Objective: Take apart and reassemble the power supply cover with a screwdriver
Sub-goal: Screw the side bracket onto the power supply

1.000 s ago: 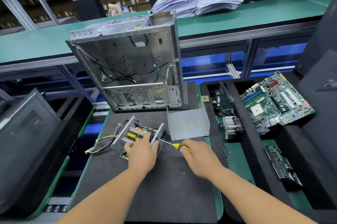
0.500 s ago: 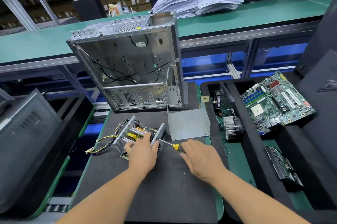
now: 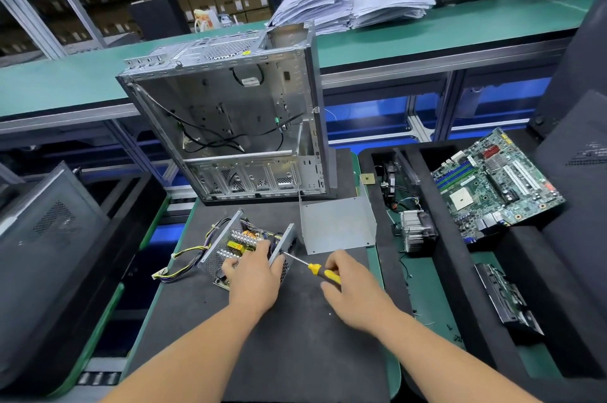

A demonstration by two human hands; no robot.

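Just left of the frame's centre, on the dark grey mat [image 3: 295,337], sits the opened grey metal power supply [image 3: 244,246]: perforated side walls, yellow components and silver heat-sink fins exposed, a yellow-and-black wire bundle [image 3: 184,259] trailing to its left. The left hand [image 3: 254,274] grips it from above, fingers curled over the innards. The right hand [image 3: 353,287] pinches the yellow-handled screwdriver [image 3: 315,269], its tip touching the unit's right wall. The removed bent grey sheet-metal cover [image 3: 338,225] lies just right of the supply, below the upright bare silver computer case [image 3: 236,120].
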